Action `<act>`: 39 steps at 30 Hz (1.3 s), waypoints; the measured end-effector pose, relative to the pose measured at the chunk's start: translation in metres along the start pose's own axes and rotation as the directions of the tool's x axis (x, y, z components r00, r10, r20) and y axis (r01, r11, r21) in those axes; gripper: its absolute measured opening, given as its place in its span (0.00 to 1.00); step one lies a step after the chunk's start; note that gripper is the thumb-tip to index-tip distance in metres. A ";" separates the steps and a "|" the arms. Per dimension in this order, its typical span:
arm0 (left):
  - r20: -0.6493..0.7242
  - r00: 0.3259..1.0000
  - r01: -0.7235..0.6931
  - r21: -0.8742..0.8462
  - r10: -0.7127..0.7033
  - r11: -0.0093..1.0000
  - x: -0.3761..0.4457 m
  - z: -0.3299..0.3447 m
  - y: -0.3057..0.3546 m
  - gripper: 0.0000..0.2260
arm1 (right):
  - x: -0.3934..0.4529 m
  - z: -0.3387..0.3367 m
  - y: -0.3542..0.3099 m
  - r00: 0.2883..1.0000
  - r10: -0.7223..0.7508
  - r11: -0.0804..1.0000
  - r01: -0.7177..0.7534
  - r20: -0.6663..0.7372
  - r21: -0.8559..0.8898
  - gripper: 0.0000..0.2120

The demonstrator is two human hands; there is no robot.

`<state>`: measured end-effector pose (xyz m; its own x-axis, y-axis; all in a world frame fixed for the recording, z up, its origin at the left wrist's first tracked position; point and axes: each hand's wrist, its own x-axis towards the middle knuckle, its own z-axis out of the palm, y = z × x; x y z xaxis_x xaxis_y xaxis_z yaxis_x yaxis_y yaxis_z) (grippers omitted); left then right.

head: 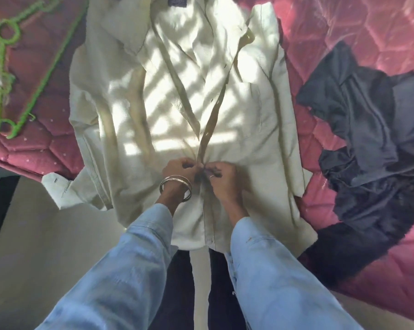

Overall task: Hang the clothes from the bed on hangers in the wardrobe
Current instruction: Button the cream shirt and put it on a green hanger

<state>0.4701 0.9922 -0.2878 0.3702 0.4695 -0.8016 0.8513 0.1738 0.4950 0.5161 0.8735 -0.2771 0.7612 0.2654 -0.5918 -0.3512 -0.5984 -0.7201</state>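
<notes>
A pale cream shirt (153,103) lies spread flat on the bed, collar away from me, its front open in a V down to the middle. My left hand (179,169) pinches the left edge of the button placket. My right hand (221,176) pinches the right edge, and the two hands meet at the same spot on the placket. Below my hands the placket looks closed. A green hanger (4,75) lies on the bed to the left of the shirt. A dark navy garment (372,129) lies crumpled to the right.
The bed is covered by a maroon quilted bedspread (344,27). The bed's near edge runs under the shirt hem, and the pale floor (46,246) lies below it on the left. Patches of sunlight fall across the shirt.
</notes>
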 end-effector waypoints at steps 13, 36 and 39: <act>0.184 0.981 0.065 0.025 -0.068 0.998 0.018 -0.013 0.003 0.08 | -0.007 0.007 -0.001 0.987 0.156 0.980 -0.149 -0.042 0.133 0.05; 0.305 0.922 -0.316 0.229 0.240 0.921 0.019 -0.024 0.011 0.09 | -0.018 0.007 -0.018 0.984 0.179 0.972 -0.173 -0.022 0.159 0.08; 0.319 0.898 -0.396 0.293 0.302 0.870 0.014 -0.024 0.015 0.12 | -0.027 0.003 -0.023 0.987 0.132 0.987 -0.123 -0.088 0.102 0.10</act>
<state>0.4789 1.0220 -0.2840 0.7082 0.1985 -0.6776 0.7029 -0.2889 0.6500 0.5027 0.8825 -0.2455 0.7529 0.1166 -0.6477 -0.4961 -0.5461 -0.6750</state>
